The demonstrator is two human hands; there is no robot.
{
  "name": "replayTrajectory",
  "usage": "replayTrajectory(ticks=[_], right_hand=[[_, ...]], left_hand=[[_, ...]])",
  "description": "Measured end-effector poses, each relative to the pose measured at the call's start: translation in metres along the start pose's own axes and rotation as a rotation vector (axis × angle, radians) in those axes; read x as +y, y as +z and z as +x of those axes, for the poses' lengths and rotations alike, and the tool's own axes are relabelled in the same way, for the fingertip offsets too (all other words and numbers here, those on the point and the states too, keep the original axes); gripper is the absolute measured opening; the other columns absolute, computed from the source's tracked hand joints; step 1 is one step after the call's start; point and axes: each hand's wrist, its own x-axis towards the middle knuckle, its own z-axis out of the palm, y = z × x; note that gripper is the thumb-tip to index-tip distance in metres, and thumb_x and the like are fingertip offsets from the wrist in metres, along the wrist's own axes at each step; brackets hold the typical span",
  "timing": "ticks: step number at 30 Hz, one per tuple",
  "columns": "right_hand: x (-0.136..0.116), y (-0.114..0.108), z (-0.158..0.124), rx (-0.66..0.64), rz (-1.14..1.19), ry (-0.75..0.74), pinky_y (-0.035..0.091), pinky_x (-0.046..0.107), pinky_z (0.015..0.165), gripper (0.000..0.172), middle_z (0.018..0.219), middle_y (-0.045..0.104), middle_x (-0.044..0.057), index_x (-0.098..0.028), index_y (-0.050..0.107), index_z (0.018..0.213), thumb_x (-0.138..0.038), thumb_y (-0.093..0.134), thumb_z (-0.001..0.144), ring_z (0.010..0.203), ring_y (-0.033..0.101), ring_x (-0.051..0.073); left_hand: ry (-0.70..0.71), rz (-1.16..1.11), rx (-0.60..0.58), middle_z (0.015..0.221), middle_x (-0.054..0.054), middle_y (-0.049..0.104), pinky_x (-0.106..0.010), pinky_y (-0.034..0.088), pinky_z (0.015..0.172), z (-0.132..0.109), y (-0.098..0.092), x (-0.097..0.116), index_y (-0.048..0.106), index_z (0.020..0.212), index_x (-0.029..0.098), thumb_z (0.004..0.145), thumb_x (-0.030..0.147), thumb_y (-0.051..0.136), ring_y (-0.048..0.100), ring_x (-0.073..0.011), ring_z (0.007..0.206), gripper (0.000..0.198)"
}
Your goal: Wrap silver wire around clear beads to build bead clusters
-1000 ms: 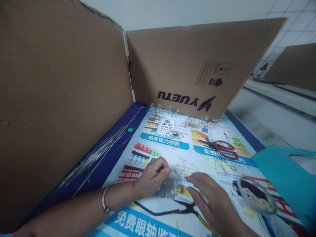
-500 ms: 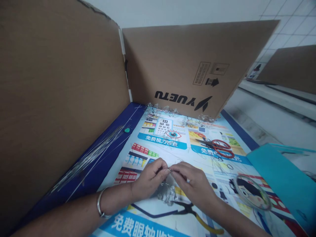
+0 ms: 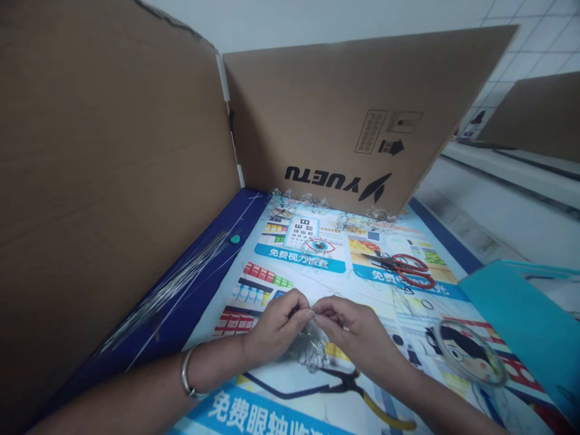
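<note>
Both bare hands are brought together above a printed white-and-blue sheet point(image 3: 254, 417). The left hand point(image 3: 281, 326), with a plain silver bangle point(image 3: 185, 373) worn at the wrist, is curled closed, thumb against forefinger. The right hand point(image 3: 356, 329) is closed likewise, its fingertips met with those of the left. A tiny silvery piece point(image 3: 312, 310) is pinched between the two; its shape is too small to be made out. Directly below the fingertips, a tangled clump of silvery wire pieces point(image 3: 310, 349) is seen, partly covered by the hands. Just in front of the clump, pliers with a black head and a yellow handle point(image 3: 348, 383) are laid on the sheet. Red-handled scissors with dark blades point(image 3: 410, 272) are placed farther back, right of centre. A transparent round ring-like object point(image 3: 502, 373) is noted at right, near a turquoise folder-like item point(image 3: 521, 329). At left, a bundle of long thin silvery wires point(image 3: 174, 287) is laid on dark blue cloth point(image 3: 190, 317), a small green lump point(image 3: 234, 239) near its far end
</note>
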Motion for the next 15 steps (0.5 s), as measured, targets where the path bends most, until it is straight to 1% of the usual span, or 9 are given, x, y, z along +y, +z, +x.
replayTrajectory(ticks=[2,4,8,11,13,15], right_hand=[[-0.001,-0.001,-0.001,0.008,0.011,0.022,0.040,0.020,0.053,0.013,0.065,0.060,-0.003,-0.021,0.063,0.082,-0.028,0.052,0.082,0.058,0.052,0.011],[-0.002,-0.002,-0.003,0.022,0.017,0.036,0.040,0.021,0.054,0.013,0.066,0.060,-0.002,-0.021,0.064,0.081,-0.027,0.053,0.081,0.059,0.053,0.012],[0.001,-0.005,-0.006,0.061,0.035,0.043,0.042,0.021,0.056,0.012,0.069,0.062,-0.002,-0.021,0.064,0.081,-0.028,0.055,0.080,0.063,0.056,0.013],[0.005,-0.006,-0.006,0.088,0.049,0.048,0.043,0.021,0.054,0.013,0.069,0.062,-0.001,-0.021,0.064,0.081,-0.029,0.055,0.079,0.063,0.056,0.013],[0.007,-0.006,-0.005,0.104,0.063,0.051,0.043,0.021,0.054,0.013,0.069,0.062,-0.001,-0.020,0.064,0.081,-0.030,0.055,0.078,0.062,0.056,0.013],[0.008,-0.006,-0.005,0.110,0.079,0.055,0.044,0.021,0.054,0.014,0.069,0.061,-0.001,-0.020,0.064,0.081,-0.030,0.055,0.077,0.062,0.056,0.013]], left_hand=[[0.021,-0.014,-0.030,0.070,0.001,0.046,-0.024,0.036,0.061,0.000,-0.003,0.001,0.047,0.077,0.017,0.089,0.036,0.043,0.043,-0.0125,0.065,0.023],[0.031,-0.028,-0.088,0.073,0.000,0.048,-0.025,0.038,0.062,-0.001,-0.006,0.001,0.048,0.080,0.016,0.086,0.041,0.047,0.044,-0.0133,0.066,0.025],[-0.006,0.027,-0.196,0.081,-0.001,0.050,-0.026,0.039,0.063,-0.001,-0.011,0.001,0.050,0.089,0.016,0.073,0.046,0.064,0.046,-0.0143,0.069,0.037],[0.011,0.136,-0.238,0.089,-0.003,0.052,-0.027,0.041,0.067,-0.001,-0.013,0.001,0.050,0.094,0.017,0.064,0.042,0.073,0.048,-0.0168,0.076,0.046],[0.027,0.199,-0.266,0.094,-0.004,0.054,-0.029,0.041,0.071,-0.001,-0.013,0.002,0.050,0.096,0.018,0.062,0.038,0.075,0.049,-0.0185,0.081,0.048],[0.030,0.247,-0.278,0.095,-0.004,0.054,-0.029,0.042,0.071,0.000,-0.013,0.002,0.049,0.096,0.018,0.062,0.033,0.075,0.050,-0.0188,0.082,0.046]])
